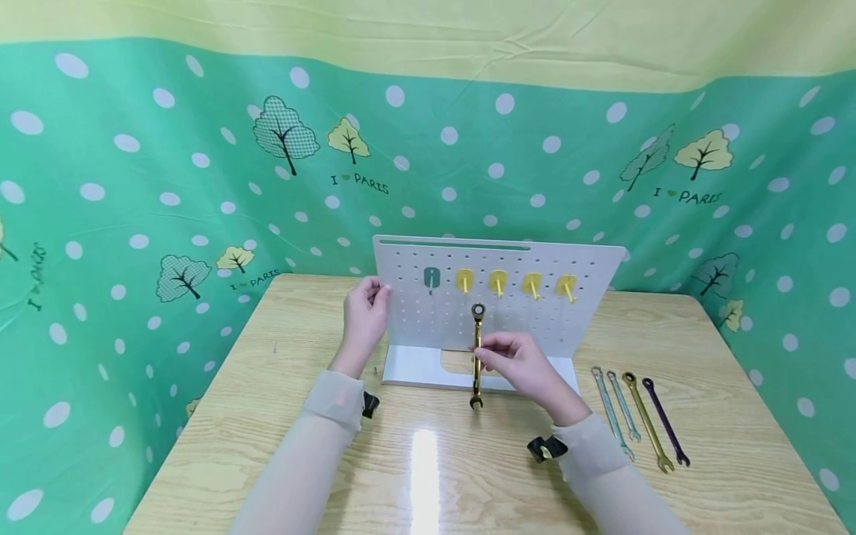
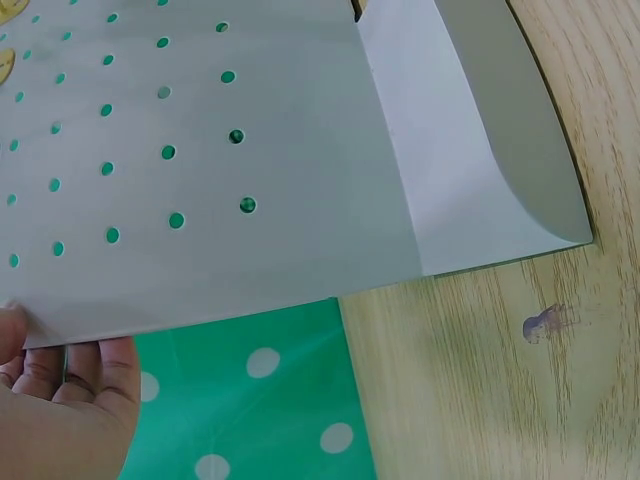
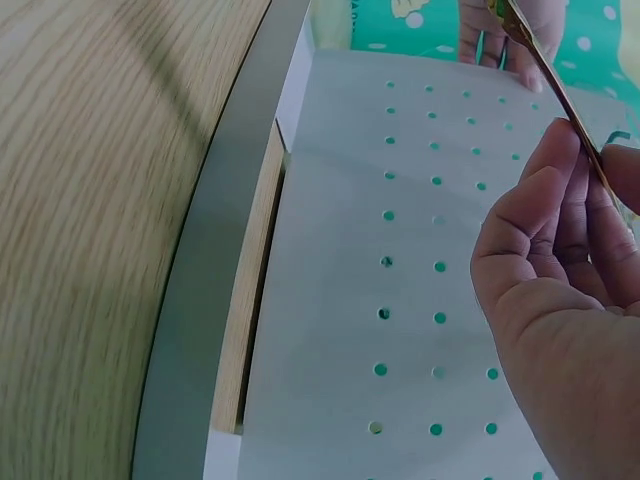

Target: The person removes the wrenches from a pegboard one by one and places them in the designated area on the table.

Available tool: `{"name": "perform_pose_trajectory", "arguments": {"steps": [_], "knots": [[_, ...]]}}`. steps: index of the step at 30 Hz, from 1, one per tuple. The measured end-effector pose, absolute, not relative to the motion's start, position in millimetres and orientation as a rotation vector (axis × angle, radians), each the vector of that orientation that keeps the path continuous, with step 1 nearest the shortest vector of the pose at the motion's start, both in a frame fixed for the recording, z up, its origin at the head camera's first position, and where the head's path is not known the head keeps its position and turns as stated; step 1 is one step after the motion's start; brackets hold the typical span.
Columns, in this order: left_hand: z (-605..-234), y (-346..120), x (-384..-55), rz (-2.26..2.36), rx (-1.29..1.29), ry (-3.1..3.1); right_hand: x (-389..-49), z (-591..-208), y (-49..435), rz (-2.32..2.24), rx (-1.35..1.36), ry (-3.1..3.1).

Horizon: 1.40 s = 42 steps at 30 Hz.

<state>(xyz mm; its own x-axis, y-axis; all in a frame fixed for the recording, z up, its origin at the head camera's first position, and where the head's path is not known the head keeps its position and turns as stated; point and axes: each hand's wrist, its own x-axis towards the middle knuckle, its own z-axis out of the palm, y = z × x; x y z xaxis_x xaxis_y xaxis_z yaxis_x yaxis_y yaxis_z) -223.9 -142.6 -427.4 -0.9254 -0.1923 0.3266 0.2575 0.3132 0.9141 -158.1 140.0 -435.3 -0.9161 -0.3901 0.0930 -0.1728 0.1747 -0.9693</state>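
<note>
A white pegboard (image 1: 408, 319) stands upright on its base in the head view. My left hand (image 1: 363, 319) grips its left edge; the left wrist view shows the fingers (image 2: 118, 375) behind the edge and the thumb in front. Between thumb and fingertips, my right hand (image 1: 518, 364) pinches a gold combination wrench (image 1: 477, 338) by the shaft. Held upright before the board, the wrench has its ring end up and its open end down. Above it, a row of yellow hooks (image 1: 498, 281) and one green hook (image 1: 432, 278) is fixed on the board.
Right of the board, several wrenches lie side by side on the wooden table (image 1: 314, 319): silvery ones (image 1: 610, 409), a gold one (image 1: 647, 420) and a dark purple one (image 1: 665, 421). A green dotted curtain (image 1: 468, 163) hangs behind the table and along its sides.
</note>
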Motion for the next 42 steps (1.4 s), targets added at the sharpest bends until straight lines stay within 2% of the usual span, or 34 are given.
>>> {"name": "perform_pose_trajectory", "arguments": {"steps": [42], "knots": [[-426.3, -143.2, -223.4, -1.619, -0.07, -2.219, -151.3, -449.1, 185.4, -1.825, -0.358, 2.363]]}}
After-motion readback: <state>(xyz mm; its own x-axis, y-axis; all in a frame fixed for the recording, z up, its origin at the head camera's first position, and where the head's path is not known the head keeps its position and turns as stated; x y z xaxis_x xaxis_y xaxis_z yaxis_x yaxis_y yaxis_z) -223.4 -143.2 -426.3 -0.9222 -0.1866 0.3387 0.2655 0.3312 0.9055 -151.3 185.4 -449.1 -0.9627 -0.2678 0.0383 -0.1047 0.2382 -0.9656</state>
